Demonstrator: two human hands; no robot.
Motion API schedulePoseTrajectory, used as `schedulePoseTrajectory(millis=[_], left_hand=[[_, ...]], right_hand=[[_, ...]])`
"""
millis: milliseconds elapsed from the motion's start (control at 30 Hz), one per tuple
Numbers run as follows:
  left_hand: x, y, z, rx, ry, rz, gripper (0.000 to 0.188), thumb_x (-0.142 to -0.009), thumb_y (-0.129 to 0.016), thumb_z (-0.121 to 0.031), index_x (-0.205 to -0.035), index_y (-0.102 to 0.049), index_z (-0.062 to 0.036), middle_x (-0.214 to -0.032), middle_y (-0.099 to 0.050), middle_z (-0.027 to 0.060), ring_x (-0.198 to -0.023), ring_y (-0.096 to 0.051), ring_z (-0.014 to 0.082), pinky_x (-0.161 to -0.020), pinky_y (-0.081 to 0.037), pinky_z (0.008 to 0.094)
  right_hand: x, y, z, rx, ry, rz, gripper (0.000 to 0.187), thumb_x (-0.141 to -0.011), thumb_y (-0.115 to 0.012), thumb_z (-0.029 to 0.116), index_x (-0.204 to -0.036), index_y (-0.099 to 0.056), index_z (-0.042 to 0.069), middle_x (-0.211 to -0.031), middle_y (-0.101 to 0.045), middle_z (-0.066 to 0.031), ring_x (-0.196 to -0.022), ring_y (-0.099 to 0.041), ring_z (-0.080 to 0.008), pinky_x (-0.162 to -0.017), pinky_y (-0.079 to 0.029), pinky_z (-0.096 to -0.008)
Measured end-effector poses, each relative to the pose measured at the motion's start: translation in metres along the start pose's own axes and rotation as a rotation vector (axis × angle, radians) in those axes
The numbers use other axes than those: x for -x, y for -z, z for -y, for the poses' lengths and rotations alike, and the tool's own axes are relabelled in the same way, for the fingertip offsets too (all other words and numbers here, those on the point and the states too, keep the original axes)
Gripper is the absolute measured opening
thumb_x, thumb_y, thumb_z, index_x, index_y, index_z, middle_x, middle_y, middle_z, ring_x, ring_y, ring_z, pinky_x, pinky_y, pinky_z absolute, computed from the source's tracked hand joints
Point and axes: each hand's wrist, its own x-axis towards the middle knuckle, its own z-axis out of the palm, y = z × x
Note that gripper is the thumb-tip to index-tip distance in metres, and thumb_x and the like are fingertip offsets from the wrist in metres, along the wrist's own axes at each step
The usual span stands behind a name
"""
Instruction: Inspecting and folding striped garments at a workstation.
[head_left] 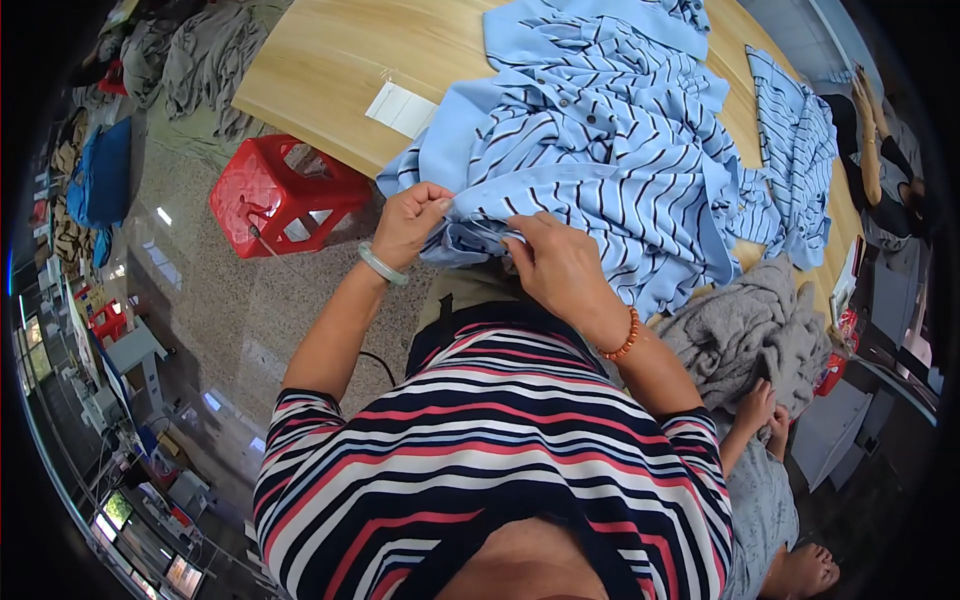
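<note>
A light blue knit garment with dark and white stripes (pixel 640 215) hangs over the near edge of the table, lying against a heap of the same fabric. My left hand (pixel 408 228) is closed, pinching the left end of its plain edge band between thumb and fingers. Farther right along that edge, my right hand (pixel 562 265) is closed on the garment too, thumb and fingers bent around the fabric. Just beyond, dark buttons (pixel 565 101) show on another striped piece of the heap (pixel 610 60).
The wooden table (pixel 320 70) carries a white paper slip (pixel 401 108) and more striped garments (pixel 795 150) at right. A red plastic stool (pixel 255 195) stands left. Another person's hands (pixel 765 408) touch grey knit fabric (pixel 755 325) close on my right; a further person is at far right.
</note>
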Motion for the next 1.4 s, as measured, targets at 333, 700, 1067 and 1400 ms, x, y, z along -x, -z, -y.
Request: schedulePoseTrajectory(millis=[333, 700, 1067, 1400], left_hand=[[0.007, -0.013, -0.014, -0.333, -0.140, -0.087, 0.012, -0.089, -0.052, -0.012, -0.091, -0.058, -0.0021, -0.060, -0.048, -0.0014, -0.054, -0.039, 0.0034, -0.048, -0.033, 0.0223], [0.018, -0.041, -0.023, -0.634, -0.254, -0.350, 0.011, -0.088, -0.053, -0.014, -0.090, -0.060, -0.0059, -0.063, -0.057, 0.0140, -0.053, -0.056, 0.0266, -0.050, -0.042, 0.0346], [-0.001, -0.019, 0.000, -0.789, -0.491, -0.393, 0.011, -0.087, -0.053, -0.012, -0.089, -0.060, -0.0045, -0.061, -0.056, 0.0133, -0.054, -0.058, 0.0203, -0.051, -0.043, 0.0304], [-0.079, -0.004, -0.049, -0.709, -0.007, 0.389, 0.020, -0.081, -0.062, -0.019, -0.088, -0.062, -0.0001, -0.070, -0.062, 0.0093, -0.063, -0.058, 0.0153, -0.057, -0.045, 0.0280]], right_hand=[[-0.005, -0.021, 0.016, 0.160, 0.033, 0.001, 0.017, -0.081, -0.059, 0.014, -0.093, -0.060, 0.002, -0.076, -0.057, -0.0137, -0.061, -0.058, -0.0320, -0.053, -0.047, -0.0387], [-0.019, -0.041, 0.030, 0.332, -0.030, 0.034, 0.013, -0.079, -0.056, 0.012, -0.083, -0.053, 0.000, -0.077, -0.057, -0.0164, -0.059, -0.062, -0.0298, -0.049, -0.049, -0.0367], [-0.003, 0.019, -0.017, 0.024, -0.019, 0.269, 0.020, -0.078, -0.058, 0.021, -0.077, -0.064, 0.002, -0.071, -0.062, -0.0169, -0.067, -0.061, -0.0337, -0.061, -0.049, -0.0409], [-0.068, 0.101, -0.201, 0.327, -0.234, -0.492, 0.034, -0.077, -0.066, 0.032, -0.097, -0.064, 0.005, -0.082, -0.066, -0.0108, -0.076, -0.063, -0.0315, -0.068, -0.050, -0.0398]])
